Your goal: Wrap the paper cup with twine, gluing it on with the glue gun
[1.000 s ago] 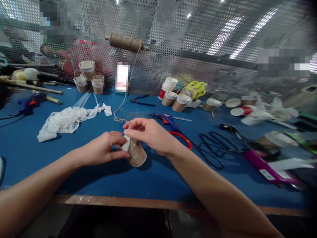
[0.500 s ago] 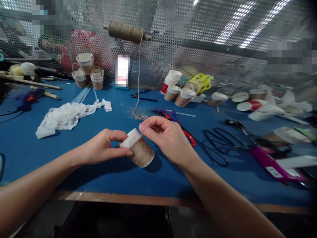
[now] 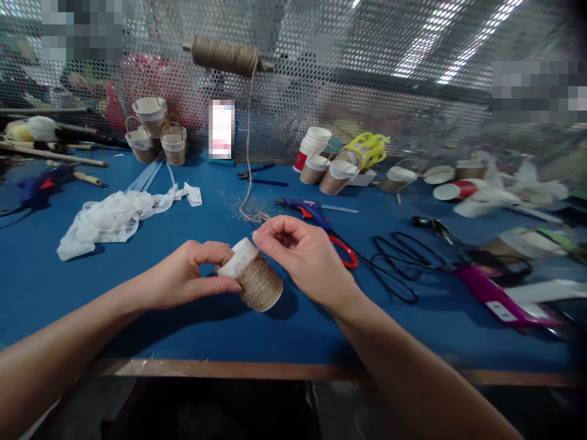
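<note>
Cup (image 3: 260,282) tilted in your left hand (image 3: 192,273), isn't it?

Yes. Your left thumb lies along its white rim on the near side, and your other fingers curl by its mouth. Twine (image 3: 265,286) is wound around its body, below the rim.

Anything inside it?

You can't tell: its mouth is turned toward your left palm.

And your right hand (image 3: 300,252)?

Thumb and forefinger pinched narrow on a loose strand (image 3: 248,131), just beside the cup's upper edge. It hangs from the roll (image 3: 224,56), meeting the table (image 3: 192,339) just beyond your fingers.

So the cup sits between your hands?

It does: right of your left palm, below your right fingertips, base pointing down and right. Whether that base touches the table, you can't tell.

Other containers before you?

Three pails (image 3: 150,109) at back left, one stacked upon two. Farther right, paper cups (image 3: 316,139) nested in a stack, with two wrapped cups (image 3: 338,178) just beside them. You can't make out anything in the pails.
</note>
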